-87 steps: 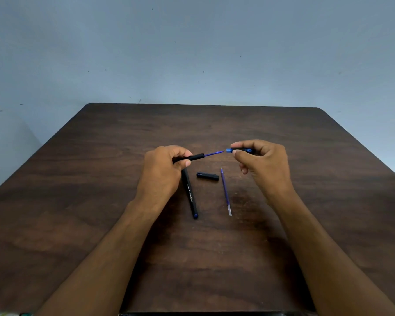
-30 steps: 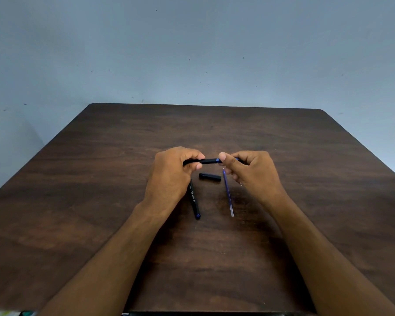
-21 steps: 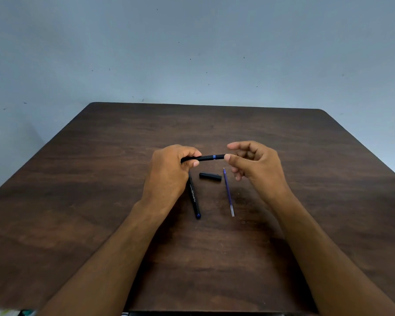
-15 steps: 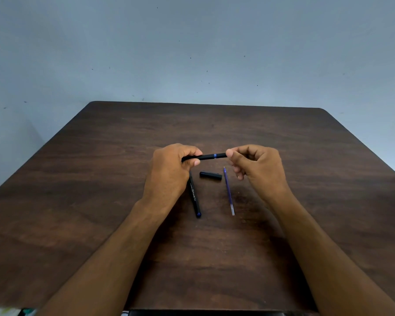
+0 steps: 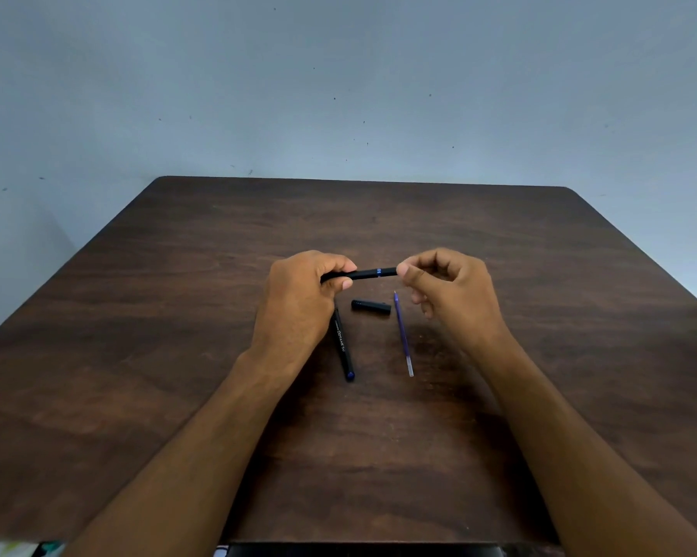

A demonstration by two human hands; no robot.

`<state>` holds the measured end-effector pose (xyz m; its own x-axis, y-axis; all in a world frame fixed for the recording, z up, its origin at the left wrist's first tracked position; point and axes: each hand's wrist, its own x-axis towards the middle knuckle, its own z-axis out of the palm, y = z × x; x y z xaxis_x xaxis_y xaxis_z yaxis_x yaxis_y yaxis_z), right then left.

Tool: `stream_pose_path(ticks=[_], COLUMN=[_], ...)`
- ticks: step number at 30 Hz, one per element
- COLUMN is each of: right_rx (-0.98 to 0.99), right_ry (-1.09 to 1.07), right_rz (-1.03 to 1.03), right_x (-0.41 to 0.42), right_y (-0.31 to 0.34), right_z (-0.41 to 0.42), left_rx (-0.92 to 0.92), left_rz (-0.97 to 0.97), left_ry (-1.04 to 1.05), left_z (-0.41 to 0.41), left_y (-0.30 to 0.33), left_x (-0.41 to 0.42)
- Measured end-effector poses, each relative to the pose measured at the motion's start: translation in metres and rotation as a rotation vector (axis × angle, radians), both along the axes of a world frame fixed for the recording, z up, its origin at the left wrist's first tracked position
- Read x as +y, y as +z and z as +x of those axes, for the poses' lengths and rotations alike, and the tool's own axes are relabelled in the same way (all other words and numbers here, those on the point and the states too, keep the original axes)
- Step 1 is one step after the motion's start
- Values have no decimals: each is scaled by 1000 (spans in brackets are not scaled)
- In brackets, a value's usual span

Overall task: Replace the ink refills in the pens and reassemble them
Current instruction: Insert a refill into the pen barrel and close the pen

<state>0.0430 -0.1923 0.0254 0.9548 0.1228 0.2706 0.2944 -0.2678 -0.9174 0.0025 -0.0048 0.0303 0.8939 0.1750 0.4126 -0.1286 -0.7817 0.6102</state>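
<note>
Since 2.9 s ago: the blue refill that showed between the two halves is gone; the halves now meet at a blue ring.
Head view, held pen: level above the table.
Left hand: closed round the barrel.
Right hand: thumb and fingertips pinch the front section, likely screwing it home.
On the table: cap, spare refill, second pen.
Meaning: first pen nearly reassembled; cap remains.
</note>
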Motion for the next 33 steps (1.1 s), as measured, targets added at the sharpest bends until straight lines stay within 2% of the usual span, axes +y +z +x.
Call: stream_pose_path(ticks=[8, 14, 17, 23, 29, 33], right_rx=[-84, -21, -59, -122, -55, -92], right_ry=[-92, -83, -18, -54, -46, -5], right_rz=[-190, -65, -113, -197, -151, -160], right_x=[4, 3, 3, 5, 6, 4], right_y=[0, 1, -1, -1, 1, 1], right_z=[-1, -1, -1, -2, -3, -2], left_rx=[1, -42, -40, -33, -37, -31], left_rz=[-26, -11, 6, -6, 22, 33], left_ry=[-18, -4, 6, -30, -5, -13], left_z=[2, 1, 1, 1, 2, 3], left_y=[-4, -5, -5, -7, -7, -6], left_x=[-2, 1, 1, -1, 1, 1])
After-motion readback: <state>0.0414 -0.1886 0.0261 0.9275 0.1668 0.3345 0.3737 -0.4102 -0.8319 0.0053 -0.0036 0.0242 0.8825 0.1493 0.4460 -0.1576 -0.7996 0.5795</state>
